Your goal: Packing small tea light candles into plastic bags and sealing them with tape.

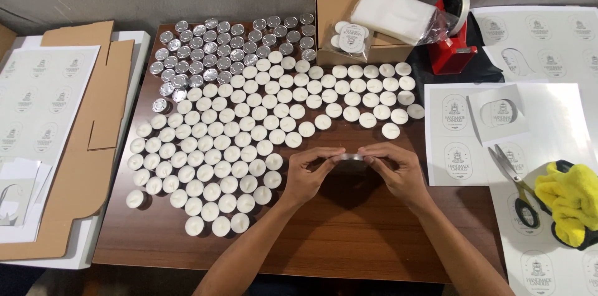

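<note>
Both of my hands meet over the brown wooden table [349,234], pinching one small tealight candle [352,157] between their fingertips. My left hand [308,171] grips its left side and my right hand [398,171] grips its right side. Just beyond and to the left, several white tealight candles [249,128] lie in rows on the table. Behind them stand several empty silver metal cups [230,47].
An open cardboard box [361,28] with a plastic bag of labels sits at the back. A red tape dispenser [451,37] stands to its right. Label sheets [473,128], scissors [514,187] and a yellow cloth [570,199] lie at right. Flat cardboard [87,146] lies at left.
</note>
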